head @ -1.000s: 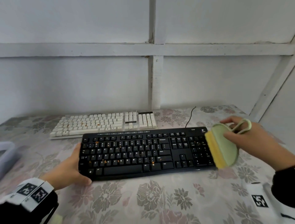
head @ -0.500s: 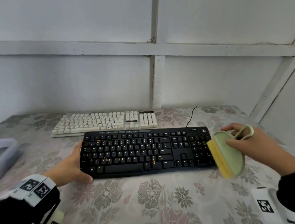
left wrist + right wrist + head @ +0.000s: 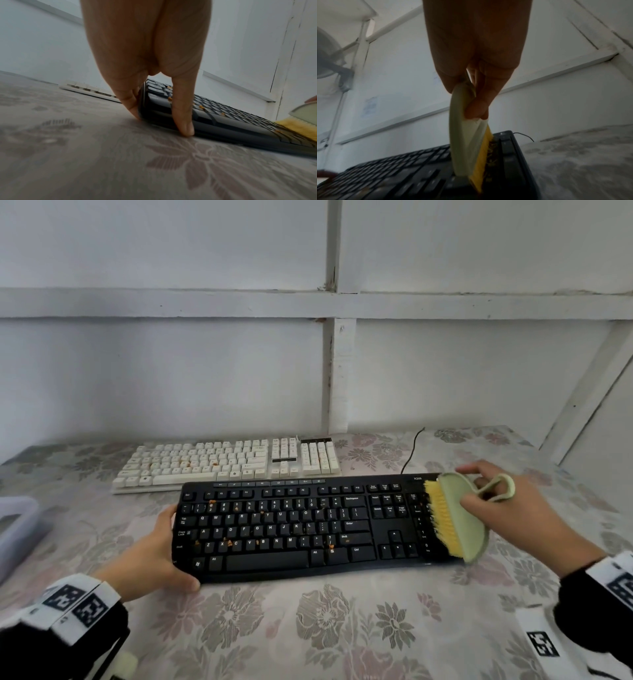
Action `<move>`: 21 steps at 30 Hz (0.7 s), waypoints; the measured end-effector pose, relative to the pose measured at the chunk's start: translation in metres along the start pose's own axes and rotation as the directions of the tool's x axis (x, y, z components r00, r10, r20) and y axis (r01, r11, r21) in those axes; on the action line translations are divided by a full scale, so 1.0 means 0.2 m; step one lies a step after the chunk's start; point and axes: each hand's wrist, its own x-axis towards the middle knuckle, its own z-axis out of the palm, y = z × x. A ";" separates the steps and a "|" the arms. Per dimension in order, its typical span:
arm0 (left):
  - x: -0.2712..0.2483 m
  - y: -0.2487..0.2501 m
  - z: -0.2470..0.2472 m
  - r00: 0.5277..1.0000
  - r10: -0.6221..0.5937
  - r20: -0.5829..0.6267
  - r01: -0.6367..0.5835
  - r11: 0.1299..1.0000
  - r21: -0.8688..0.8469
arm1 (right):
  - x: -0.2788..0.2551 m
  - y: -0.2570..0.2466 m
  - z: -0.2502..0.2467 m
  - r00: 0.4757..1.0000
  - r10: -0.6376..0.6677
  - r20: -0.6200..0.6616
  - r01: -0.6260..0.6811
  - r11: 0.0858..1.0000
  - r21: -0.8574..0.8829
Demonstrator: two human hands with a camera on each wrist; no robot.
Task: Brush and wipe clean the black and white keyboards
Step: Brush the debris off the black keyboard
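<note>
You have two keyboards and one brush (image 3: 459, 518). Your left hand (image 3: 150, 556) grips the black keyboard (image 3: 291, 529) at its left end. Your right hand (image 3: 507, 508) clasps the brush, bristles on its number pad. The white keyboard (image 3: 222, 460) lies just behind it. Legible keys: Backspace, Enter, Shift.

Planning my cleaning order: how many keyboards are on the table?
2. The black keyboard lies nearest, gripped by the left hand; the white keyboard lies just behind it.
</note>
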 end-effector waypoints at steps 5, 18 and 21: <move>0.00 -0.01 0.00 1.000 -0.002 0.002 0.002 1.000 -0.010 | -0.04 -0.01 -0.06 0.999 0.002 0.044 -0.003 1.000 0.010; 0.00 -0.02 0.01 0.999 0.020 -0.031 -0.020 1.000 -0.005 | -0.07 0.01 0.00 0.997 0.007 0.078 -0.006 1.000 -0.017; 0.00 -0.02 0.01 0.999 0.031 -0.030 -0.032 0.999 -0.011 | -0.06 -0.02 -0.06 0.996 0.009 0.086 -0.008 1.000 -0.018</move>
